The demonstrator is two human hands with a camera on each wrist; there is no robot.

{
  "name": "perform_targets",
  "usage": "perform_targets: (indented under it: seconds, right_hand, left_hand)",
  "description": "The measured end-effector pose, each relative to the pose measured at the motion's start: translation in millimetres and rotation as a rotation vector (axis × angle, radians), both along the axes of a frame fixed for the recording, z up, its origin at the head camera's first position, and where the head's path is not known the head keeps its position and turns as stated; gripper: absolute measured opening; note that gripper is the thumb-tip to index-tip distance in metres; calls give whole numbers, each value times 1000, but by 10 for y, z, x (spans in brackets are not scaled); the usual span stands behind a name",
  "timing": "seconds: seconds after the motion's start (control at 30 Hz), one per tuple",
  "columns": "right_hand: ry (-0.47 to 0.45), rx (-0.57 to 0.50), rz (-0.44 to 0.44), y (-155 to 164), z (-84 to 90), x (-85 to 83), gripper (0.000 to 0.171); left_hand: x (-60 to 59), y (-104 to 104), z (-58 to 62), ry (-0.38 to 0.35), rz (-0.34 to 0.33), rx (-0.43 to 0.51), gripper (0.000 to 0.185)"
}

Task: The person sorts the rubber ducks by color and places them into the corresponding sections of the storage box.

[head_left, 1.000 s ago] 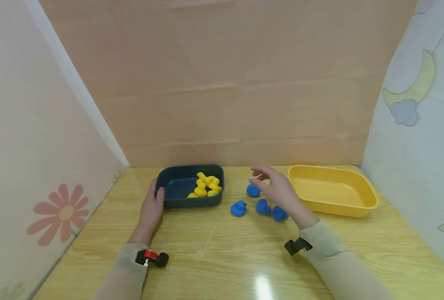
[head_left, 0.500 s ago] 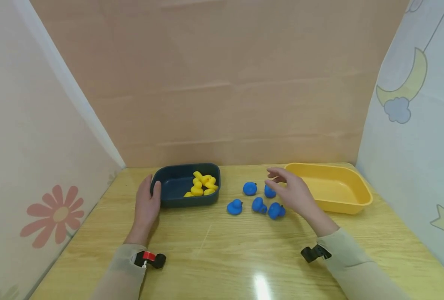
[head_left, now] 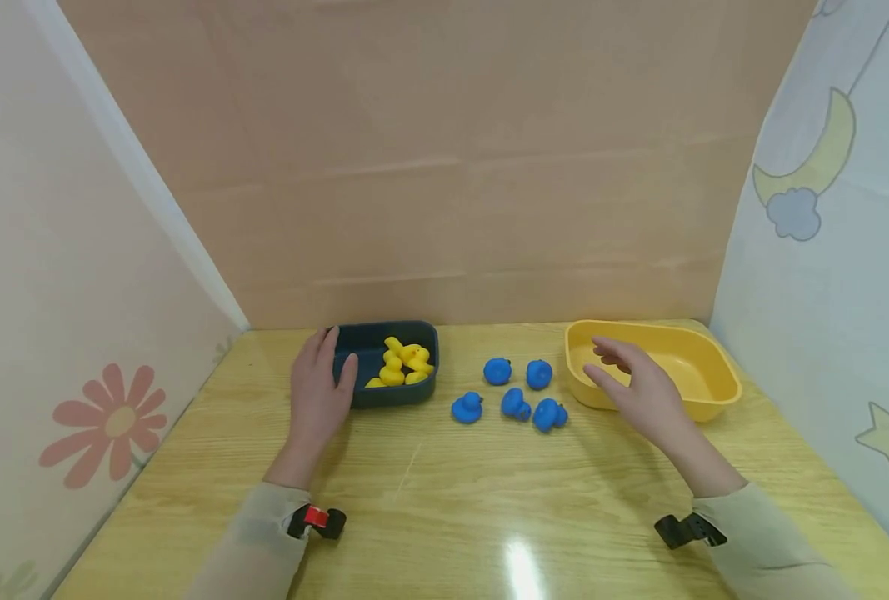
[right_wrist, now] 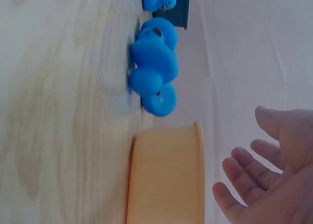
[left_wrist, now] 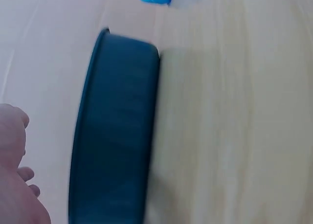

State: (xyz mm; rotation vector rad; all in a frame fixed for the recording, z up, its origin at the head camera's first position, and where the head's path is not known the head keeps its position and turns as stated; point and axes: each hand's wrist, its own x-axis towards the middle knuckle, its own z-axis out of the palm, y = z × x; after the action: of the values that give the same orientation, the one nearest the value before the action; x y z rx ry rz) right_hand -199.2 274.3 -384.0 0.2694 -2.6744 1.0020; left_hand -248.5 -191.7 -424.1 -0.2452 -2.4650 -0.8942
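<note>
Yellow wood with a shiny top makes the counter (head_left: 451, 500). No words or labels can be read on anything. Five small blue rubber ducks (head_left: 519, 392) sit together in the middle of it, round and smooth. Some small yellow rubber ducks (head_left: 402, 367) lie piled in the dark blue plastic tub with round corners (head_left: 395, 393); they are too bunched up to count. One yellow plastic tub with round corners (head_left: 702, 404) sits to the right of the blue ducks. The left hand (head_left: 317, 396) rests on the dark tub's left end, fingers on the rim and thumb over the edge, so its grip holds the tub. The right hand (head_left: 639, 387) hovers over the near left side of the yellow tub with loose fingers, its grip released and holding nothing. Both arms wear beige sleeves.
</note>
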Motion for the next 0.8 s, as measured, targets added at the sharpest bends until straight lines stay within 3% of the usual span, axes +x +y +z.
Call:
perform_targets:
  seconds: [0.33, 0.63, 0.8]
  right_hand:
    - [21, 20, -71, 442, -61, 190, 64]
    - [-14, 19, -137, 783, -128, 300, 70]
    - [16, 21, -185, 970, -172, 336, 67]
  left_hand:
    - [109, 457, 155, 7, -122, -47, 63]
    - [213, 887, 149, -15, -235, -55, 64]
    - [265, 1118, 120, -42, -308, -77, 66]
